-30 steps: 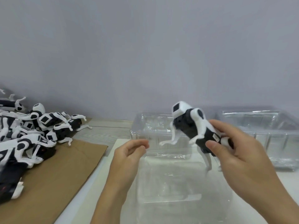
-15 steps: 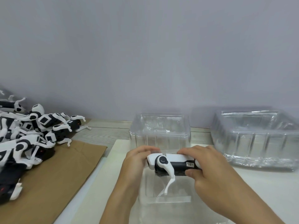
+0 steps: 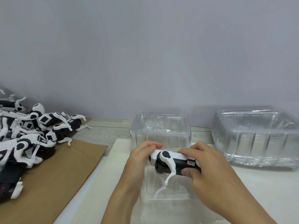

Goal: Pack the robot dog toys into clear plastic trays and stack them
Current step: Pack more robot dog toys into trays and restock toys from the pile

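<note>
A black and white robot dog toy [image 3: 173, 162] lies on its side over a clear plastic tray [image 3: 168, 198] in front of me, one white leg hanging down into the tray. My left hand [image 3: 140, 159] grips the toy's head end, fingers curled over its top. My right hand [image 3: 208, 165] holds its rear end, thumb under the black body. Both hands are at the tray's far rim.
A pile of several robot dog toys [image 3: 27, 136] lies on brown cardboard [image 3: 53, 180] at the left. A clear tray stack [image 3: 160, 128] stands behind the hands. A bigger clear tray [image 3: 257, 139] sits at the right. The wall is close behind.
One second ago my right hand alone held the toy upright in the air. Both hands now grip it, turned on its side and lowered onto the near tray.
</note>
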`<state>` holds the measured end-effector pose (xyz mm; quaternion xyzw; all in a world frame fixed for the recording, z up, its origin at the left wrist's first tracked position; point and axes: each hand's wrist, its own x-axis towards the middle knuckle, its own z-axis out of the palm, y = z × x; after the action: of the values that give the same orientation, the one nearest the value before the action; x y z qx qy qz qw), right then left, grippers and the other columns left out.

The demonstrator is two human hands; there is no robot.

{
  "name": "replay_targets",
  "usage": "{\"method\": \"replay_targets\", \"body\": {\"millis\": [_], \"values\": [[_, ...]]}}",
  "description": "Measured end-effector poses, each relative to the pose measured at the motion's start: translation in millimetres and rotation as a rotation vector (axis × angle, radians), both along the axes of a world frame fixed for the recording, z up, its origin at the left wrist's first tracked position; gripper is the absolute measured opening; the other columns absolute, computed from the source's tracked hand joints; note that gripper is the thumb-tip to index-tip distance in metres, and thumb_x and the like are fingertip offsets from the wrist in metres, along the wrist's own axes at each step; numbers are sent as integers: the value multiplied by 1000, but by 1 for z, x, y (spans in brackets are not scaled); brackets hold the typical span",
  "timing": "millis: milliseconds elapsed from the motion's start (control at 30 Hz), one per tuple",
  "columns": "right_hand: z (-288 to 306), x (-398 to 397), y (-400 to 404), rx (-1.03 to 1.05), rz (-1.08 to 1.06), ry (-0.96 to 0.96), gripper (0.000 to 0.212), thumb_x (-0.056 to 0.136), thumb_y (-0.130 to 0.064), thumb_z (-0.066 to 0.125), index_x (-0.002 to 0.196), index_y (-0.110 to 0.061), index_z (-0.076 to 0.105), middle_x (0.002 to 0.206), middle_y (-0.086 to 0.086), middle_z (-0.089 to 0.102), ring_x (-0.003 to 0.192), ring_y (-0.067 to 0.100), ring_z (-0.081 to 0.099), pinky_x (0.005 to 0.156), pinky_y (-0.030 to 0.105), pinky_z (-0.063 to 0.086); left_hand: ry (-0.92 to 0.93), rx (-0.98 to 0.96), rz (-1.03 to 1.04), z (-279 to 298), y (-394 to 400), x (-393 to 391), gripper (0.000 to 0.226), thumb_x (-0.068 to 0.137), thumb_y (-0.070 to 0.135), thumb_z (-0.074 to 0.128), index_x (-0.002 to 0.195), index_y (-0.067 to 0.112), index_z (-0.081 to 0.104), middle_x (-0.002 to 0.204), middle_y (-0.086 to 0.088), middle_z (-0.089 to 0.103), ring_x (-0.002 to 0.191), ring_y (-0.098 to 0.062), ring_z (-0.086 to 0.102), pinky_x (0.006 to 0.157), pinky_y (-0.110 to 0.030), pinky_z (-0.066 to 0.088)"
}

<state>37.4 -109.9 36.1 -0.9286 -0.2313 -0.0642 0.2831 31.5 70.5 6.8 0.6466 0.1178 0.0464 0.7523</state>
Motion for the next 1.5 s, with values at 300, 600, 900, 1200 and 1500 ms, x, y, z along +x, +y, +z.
{"method": "replay_targets", "body": {"millis": [300, 600, 900, 1200, 1500], "values": [[-3, -1, 3, -48, -40, -36, 33, 87, -27, 65, 115, -44, 58, 104, -25, 49, 99, 5, 38, 87, 25, 38, -33, 13, -44, 0, 3, -2, 30, 72, 29, 59, 95, 19, 75, 103, -8, 70, 88, -23, 64, 78, -39, 49], [-7, -1, 6, -43, -49, -49, 27, 88, -24, 64, 109, -42, 61, 102, -24, 50, 99, 6, 38, 83, 24, 36, -64, 110, -22, 1, 6, -2, 26, 75, 33, 62, 97, 25, 75, 104, 0, 72, 102, -26, 66, 96, -47, 49], [-9, -2, 8, -66, -39, -72, 21, 88, -21, 62, 100, -39, 59, 98, -23, 50, 97, 5, 36, 82, 22, 37, -70, 102, -8, -1, 7, -4, 23, 75, 31, 62, 94, 28, 75, 109, -3, 69, 103, -21, 65, 89, -38, 51], [-10, -2, 8, -61, -38, -74, 22, 89, -23, 62, 103, -39, 60, 100, -23, 49, 99, 6, 37, 83, 24, 38, -72, 159, 4, 0, 7, -4, 17, 92, 17, 64, 91, 31, 74, 111, -2, 68, 105, -23, 64, 94, -43, 51], [-11, -1, 8, -74, -33, -78, 22, 89, -24, 61, 105, -39, 59, 102, -23, 49, 100, 6, 37, 83, 23, 38, -55, 197, 10, 1, 6, -6, 34, 99, 6, 54, 88, 33, 73, 109, 0, 70, 109, -26, 64, 99, -45, 50]]}}
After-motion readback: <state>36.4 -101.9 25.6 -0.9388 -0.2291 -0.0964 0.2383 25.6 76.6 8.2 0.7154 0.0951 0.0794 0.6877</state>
